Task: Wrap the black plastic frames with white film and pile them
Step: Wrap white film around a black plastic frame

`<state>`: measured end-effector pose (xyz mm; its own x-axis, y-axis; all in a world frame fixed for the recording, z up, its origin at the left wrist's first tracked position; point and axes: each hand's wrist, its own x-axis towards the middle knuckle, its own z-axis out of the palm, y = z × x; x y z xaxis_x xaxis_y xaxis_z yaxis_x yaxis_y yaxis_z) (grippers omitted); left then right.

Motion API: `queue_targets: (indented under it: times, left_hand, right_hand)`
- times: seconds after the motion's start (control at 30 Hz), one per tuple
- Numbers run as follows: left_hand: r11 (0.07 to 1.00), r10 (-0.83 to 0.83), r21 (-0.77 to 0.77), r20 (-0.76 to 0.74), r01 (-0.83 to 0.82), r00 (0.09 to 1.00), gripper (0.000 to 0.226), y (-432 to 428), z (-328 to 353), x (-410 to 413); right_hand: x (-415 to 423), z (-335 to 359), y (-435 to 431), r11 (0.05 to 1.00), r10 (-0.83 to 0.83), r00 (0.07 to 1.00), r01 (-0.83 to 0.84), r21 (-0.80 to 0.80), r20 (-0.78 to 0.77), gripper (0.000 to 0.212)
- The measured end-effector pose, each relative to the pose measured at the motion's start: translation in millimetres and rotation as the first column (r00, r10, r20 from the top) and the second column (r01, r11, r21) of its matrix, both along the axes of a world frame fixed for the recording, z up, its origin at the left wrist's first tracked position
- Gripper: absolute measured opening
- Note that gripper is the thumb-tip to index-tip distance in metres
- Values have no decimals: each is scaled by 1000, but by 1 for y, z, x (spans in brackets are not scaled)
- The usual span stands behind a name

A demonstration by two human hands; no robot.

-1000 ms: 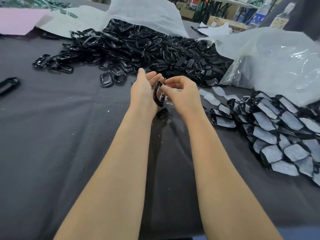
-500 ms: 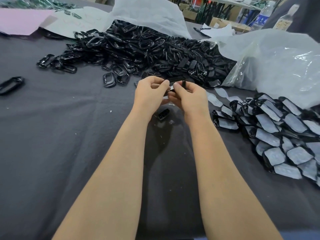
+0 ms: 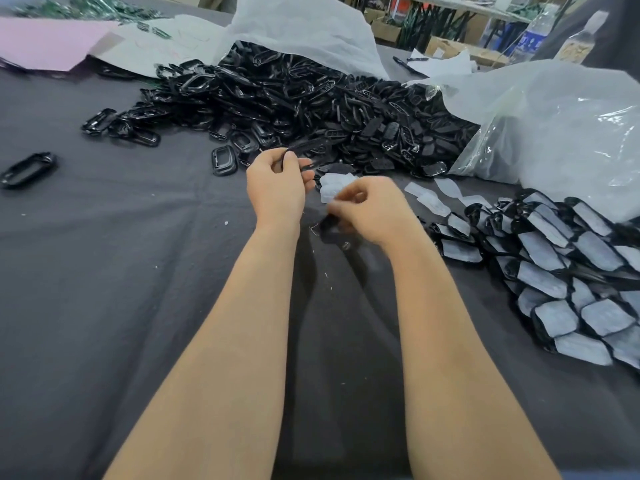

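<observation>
Two hands work over a table covered in dark cloth (image 3: 121, 271). The left hand (image 3: 277, 192) grips one black frame (image 3: 300, 161), fingers and thumb curled round its near end, holding it above the cloth just in front of the big heap. The right hand (image 3: 372, 211) has its fingertips bunched together on one film piece (image 3: 331, 201); the hand is blurred, so the pinch is only roughly visible. Just beyond its fingers lies a small stack of film (image 3: 335, 181), with too many sheets pressed together to count.

About four loose film pieces (image 3: 420, 191) lie flat between the stack and the wrapped pile. The heap of bare frames (image 3: 311, 109) across the far side holds far too many to count. Two single frames lie apart from it: one stray frame (image 3: 29, 169) well off to the left, another (image 3: 224, 160) just beside the left hand. On the right, the pile of wrapped frames (image 3: 571, 271) runs to several dozen, each showing a white face edged in black.

Two plastic bags sit at the back: one white bag (image 3: 304, 29) behind the heap and one clear bag (image 3: 554, 133) behind the wrapped pile. One pink sheet (image 3: 45, 43) lies far left, and two bottles (image 3: 535, 32) stand far right.
</observation>
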<state>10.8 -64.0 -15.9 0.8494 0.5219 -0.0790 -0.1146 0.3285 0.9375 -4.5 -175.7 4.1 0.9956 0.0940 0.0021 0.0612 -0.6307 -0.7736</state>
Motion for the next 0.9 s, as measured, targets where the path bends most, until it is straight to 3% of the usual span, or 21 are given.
queue_targets:
  times: [0.07, 0.13, 0.2, 0.3, 0.47, 0.53, 0.6, 0.67, 0.73, 0.8, 0.9]
  left_hand:
    - [999, -23, 44, -6, 23, 1000, 12, -1, 0, 0]
    - [995, -40, 95, -10, 41, 999, 13, -3, -1, -2]
    - [989, -58, 135, -7, 59, 998, 16, -4, -1, -3]
    - [975, -93, 204, -9, 93, 996, 13, -6, -1, -4]
    - [959, -144, 250, 9, 138, 990, 13, -8, 1, -6]
    - [953, -164, 262, 19, 153, 986, 12, -9, 1, -7]
    - [956, -172, 249, 33, 158, 985, 13, -9, 1, -6]
    - [964, -159, 223, 46, 145, 986, 14, -9, 1, -6]
    - [971, -134, 207, 51, 121, 990, 16, -8, 0, -5]
    - [975, -113, 199, 53, 100, 992, 21, -7, -1, -5]
    - [973, -111, 211, 47, 98, 993, 23, -7, -2, -4]
  right_hand:
    - [4, -2, -3, 923, -131, 991, 119, 366, 7, 17]
    - [8, -2, -6, 738, -169, 983, 170, 654, -64, 15]
    - [9, -3, -9, 598, -160, 979, 195, 777, -123, 12]
    - [12, -6, -10, 533, -150, 978, 203, 822, -144, 11]
    - [14, -8, -7, 556, -158, 979, 198, 807, -131, 12]
    - [13, -9, -5, 620, -181, 979, 190, 761, -97, 12]
    - [12, -11, -3, 766, -194, 981, 163, 621, -18, 18]
    - [11, -14, -1, 924, -156, 983, 109, 367, 102, 33]
    - [12, -15, 1, 977, -101, 980, 66, 203, 171, 48]
    - [12, -14, 1, 976, -97, 981, 60, 207, 170, 51]
    - [11, -12, -1, 919, -118, 991, 82, 386, 70, 40]
